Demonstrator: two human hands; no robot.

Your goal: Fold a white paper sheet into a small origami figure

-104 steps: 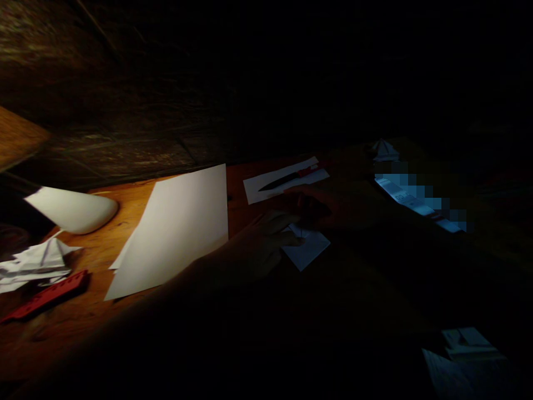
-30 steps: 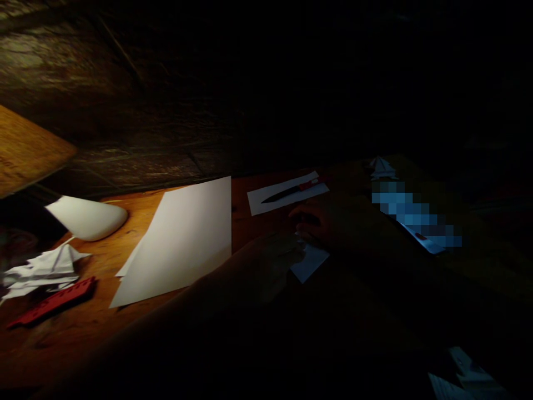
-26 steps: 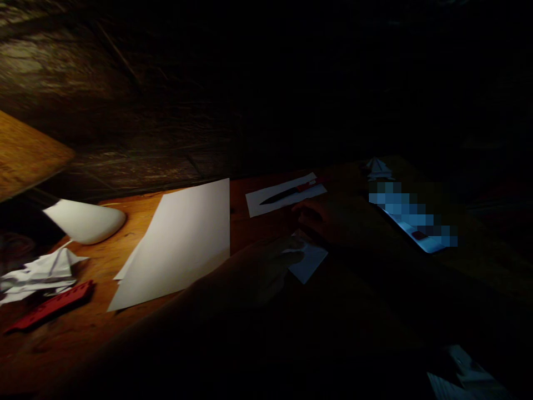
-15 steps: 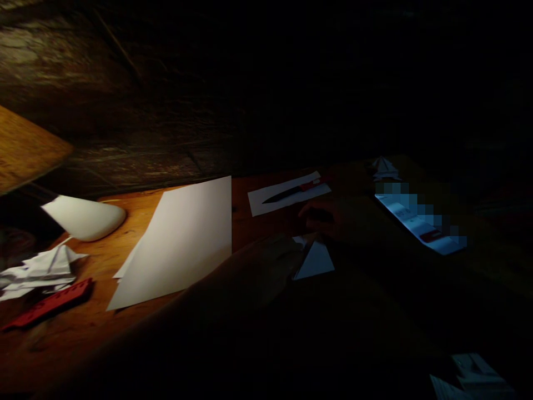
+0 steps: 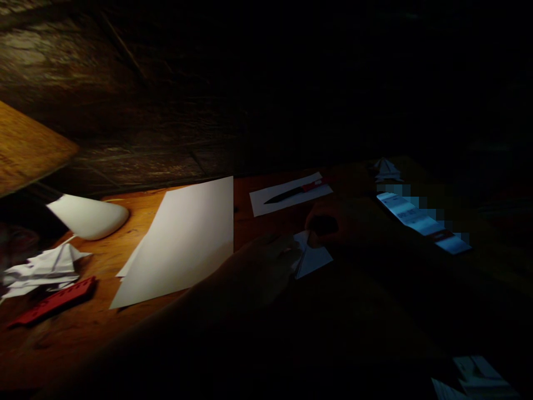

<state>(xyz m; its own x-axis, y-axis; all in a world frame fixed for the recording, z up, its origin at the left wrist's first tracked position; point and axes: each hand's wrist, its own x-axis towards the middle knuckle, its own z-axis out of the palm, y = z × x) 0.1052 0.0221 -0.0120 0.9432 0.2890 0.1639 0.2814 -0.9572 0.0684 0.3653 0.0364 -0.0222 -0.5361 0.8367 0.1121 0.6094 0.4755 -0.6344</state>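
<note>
Small folded white paper (image 5: 313, 258) has shifted to a flatter triangular lie since the earlier view, on the wooden worktop (image 5: 250, 225) between the left hand (image 5: 262, 269) and right hand (image 5: 327, 225), both at it, grip too dark to tell, folding visibly begun, large white sheet (image 5: 179, 244) still flat nearby.

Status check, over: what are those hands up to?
Left hand at the folded white paper's left edge; right hand at its top corner. Red-handled knife on a white sheet beyond, apart from both.
</note>
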